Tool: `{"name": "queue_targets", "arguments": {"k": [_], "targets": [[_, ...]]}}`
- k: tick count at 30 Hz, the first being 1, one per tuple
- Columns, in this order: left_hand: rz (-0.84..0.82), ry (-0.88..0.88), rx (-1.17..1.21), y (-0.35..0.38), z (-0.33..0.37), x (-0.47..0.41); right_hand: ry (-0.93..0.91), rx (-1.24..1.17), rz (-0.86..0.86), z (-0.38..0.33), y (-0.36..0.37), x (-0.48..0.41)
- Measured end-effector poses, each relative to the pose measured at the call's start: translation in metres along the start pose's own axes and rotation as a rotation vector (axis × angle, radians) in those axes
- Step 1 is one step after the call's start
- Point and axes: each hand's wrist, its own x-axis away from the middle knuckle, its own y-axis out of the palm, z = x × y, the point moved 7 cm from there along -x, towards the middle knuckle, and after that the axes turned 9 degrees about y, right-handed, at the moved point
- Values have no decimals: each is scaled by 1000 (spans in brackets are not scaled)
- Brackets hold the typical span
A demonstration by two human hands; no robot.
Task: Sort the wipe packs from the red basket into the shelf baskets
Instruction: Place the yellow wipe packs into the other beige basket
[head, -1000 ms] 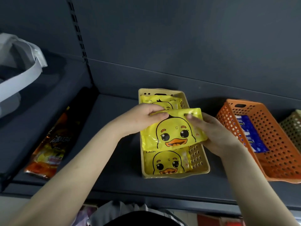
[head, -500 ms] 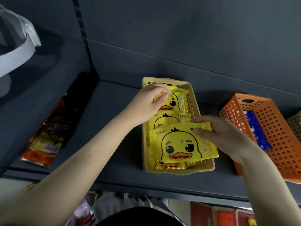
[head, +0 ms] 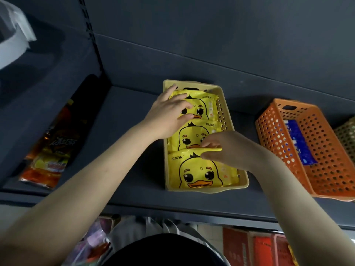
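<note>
Dark shelf (head: 211,200) w/ snack bag (head: 51,150) at L, yellow basket (head: 226,120) mid, orange basket (head: 326,160) R, olive basket (head: 347,135) far R.

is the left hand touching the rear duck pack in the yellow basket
Touching. The head view shows the left hand with its fingers spread flat on the rear duck pack in the yellow basket.

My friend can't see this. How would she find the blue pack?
Look along the dark shelf to the orange basket, just right of the yellow basket. The blue pack lies inside it. It is the only blue one; the duck packs next door are all yellow.
</note>
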Motion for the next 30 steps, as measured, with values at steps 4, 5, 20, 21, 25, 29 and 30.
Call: {"name": "queue_targets", "arguments": {"k": [4,5,20,21,25,29,30], "targets": [[-15,-7,-30,0,2,-1,16,69,-63,-2,18,-8],[-18,-7,-32,0,2,-1,27,77,-79,-2,19,-9],[-68,31,-43,0,4,2,234,198,28,6,27,-23],[-70,33,-40,0,4,2,244,198,-18,6,30,-25],[-62,40,-26,0,2,2,91,67,155,10,20,-19],[-18,39,-5,0,1,2,-170,-180,512,1,1,-1],[2,38,-2,-1,1,2,-174,-182,458,-2,8,-4]]}}
